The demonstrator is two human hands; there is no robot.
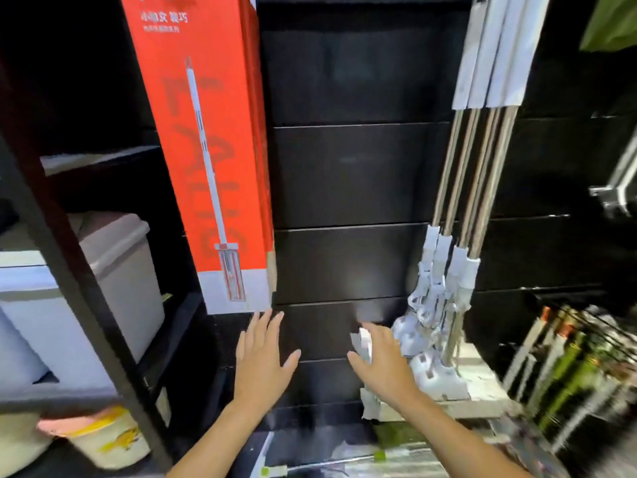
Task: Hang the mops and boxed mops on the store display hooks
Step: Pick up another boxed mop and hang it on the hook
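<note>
The red mop box (206, 150) hangs upright against the black slat wall (344, 174), and the bare mops (475, 188) hang well to its right. The left hand (262, 360) is just below the box, grip wide and fingers spread. The right hand (382, 363) is at the mop heads (431, 370), grip wide; I cannot tell if it touches them.

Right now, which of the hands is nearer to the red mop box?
Left. The left hand lies just under the bottom edge of the red mop box; the right hand is farther right, beside the hanging mops.

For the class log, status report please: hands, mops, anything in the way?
Left hand open, just under red boxed mop. Right hand open, at heads of hanging mops. Nothing blocking.
</note>
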